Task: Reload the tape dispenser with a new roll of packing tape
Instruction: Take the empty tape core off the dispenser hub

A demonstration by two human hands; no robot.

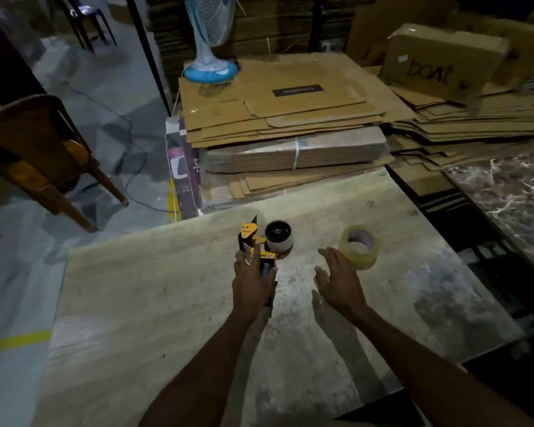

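Observation:
A yellow and black tape dispenser lies on the pale wooden table, its blade end pointing away from me. An almost bare cardboard core sits on its black hub. My left hand is wrapped around the dispenser's handle. A full roll of clear packing tape stands on the table to the right of the dispenser. My right hand hovers with fingers spread, just left of and in front of that roll, not touching it.
Stacks of flattened cardboard boxes fill the space behind the table, with a brown box marked "boat" at back right. A blue-based fan stands on the cardboard. A wooden chair is on the floor at left. A marble surface lies right.

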